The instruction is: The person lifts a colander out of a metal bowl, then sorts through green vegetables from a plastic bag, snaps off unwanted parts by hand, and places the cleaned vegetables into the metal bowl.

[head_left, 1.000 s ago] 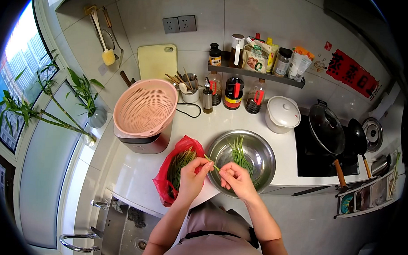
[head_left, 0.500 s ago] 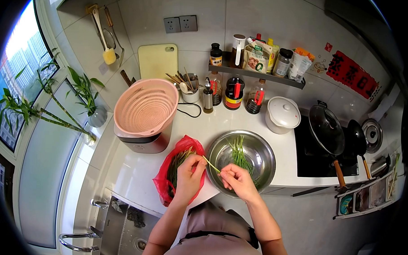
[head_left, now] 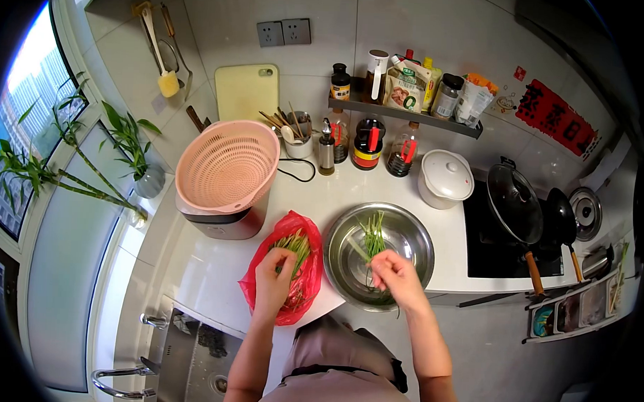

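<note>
Thin green stalks that look like chives [head_left: 299, 248] fill a crinkled red plastic bag [head_left: 306, 289] on the counter. Above the bag is my left hand [head_left: 274, 276], its fingers pinched together; whatever is between them is too small to make out. A shiny steel bowl [head_left: 422, 250] stands right of the bag, with a small bunch of trimmed green stalks [head_left: 373, 231] lying inside. Over the bowl's near side, my right hand [head_left: 397, 277] pinches one pale green stalk [head_left: 357, 249], slightly blurred, which points up and left.
Behind the bag, a pink colander [head_left: 227, 166] rests on a metallic appliance. Bottles, a utensil cup [head_left: 300, 147] and a white lidded pot [head_left: 447, 178] line the back. The stove with a lidded wok [head_left: 517, 208] is at right; a sink [head_left: 195, 367] is at lower left.
My hands have come apart from the stalk they both held. The left moved left and down over the bag; the right moved right with the stalk.
</note>
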Motion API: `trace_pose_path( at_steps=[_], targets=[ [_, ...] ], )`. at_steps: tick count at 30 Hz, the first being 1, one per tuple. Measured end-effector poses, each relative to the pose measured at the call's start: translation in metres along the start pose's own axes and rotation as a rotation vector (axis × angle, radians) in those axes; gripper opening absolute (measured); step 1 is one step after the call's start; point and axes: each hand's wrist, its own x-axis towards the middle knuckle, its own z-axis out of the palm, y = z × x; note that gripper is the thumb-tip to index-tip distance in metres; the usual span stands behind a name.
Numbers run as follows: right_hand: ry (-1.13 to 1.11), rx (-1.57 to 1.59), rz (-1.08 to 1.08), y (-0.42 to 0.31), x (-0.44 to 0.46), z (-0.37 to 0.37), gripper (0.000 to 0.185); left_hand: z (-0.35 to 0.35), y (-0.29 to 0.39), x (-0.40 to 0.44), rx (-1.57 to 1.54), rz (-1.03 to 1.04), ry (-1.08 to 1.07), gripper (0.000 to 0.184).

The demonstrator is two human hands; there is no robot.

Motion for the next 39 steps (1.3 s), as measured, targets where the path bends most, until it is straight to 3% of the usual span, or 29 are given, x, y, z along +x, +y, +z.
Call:
trace_pose_path(
  at_steps=[1,3,6,8,12,14,17,20,22,24,27,30,39],
  targets=[
    [0.080,0.037,-0.017,0.000,0.004,-0.007,0.012,-0.006,-0.008,-0.002,-0.002,-0.001,-0.001,0.007],
    [0.163,0.024,-0.066,0.000,0.022,-0.026,0.010,-0.011,-0.036,-0.008,0.363,0.111,-0.187,0.006],
    [0.313,0.022,-0.053,0.035,0.064,-0.053,0.009,-0.005,-0.081,-0.025,0.626,0.138,-0.236,0.007],
    [0.363,-0.210,-0.034,0.079,0.099,-0.075,0.010,0.001,-0.096,-0.035,0.859,0.103,-0.313,0.009],
    [0.421,-0.519,0.040,0.132,0.125,-0.086,0.011,0.011,-0.134,-0.051,1.017,0.145,-0.322,0.012],
    [0.564,-0.619,0.116,0.162,0.138,-0.094,0.012,0.013,-0.138,-0.056,1.052,0.146,-0.325,0.012],
    [0.694,-0.828,-0.018,0.200,0.151,-0.109,0.011,0.014,-0.148,-0.064,1.091,0.120,-0.350,0.016],
    [0.735,-0.851,0.003,0.191,0.146,-0.103,0.010,0.018,-0.148,-0.069,1.123,0.171,-0.271,0.022],
    [0.709,-0.861,-0.135,0.206,0.148,-0.110,0.014,0.019,-0.144,-0.067,1.162,0.103,-0.361,0.021],
    [0.656,-0.770,-0.187,0.195,0.139,-0.101,0.016,0.020,-0.141,-0.065,1.167,0.097,-0.303,0.022],
    [0.549,-0.763,-0.189,0.180,0.123,-0.082,0.017,0.021,-0.141,-0.063,1.158,0.070,-0.269,0.022],
    [0.436,-0.713,-0.154,0.167,0.108,-0.062,0.017,0.022,-0.144,-0.061,1.161,0.187,-0.167,0.021],
    [0.108,-0.499,-0.106,0.141,0.062,0.003,0.020,-0.011,-0.117,-0.005,0.892,0.085,-0.097,0.023]
  ],
)
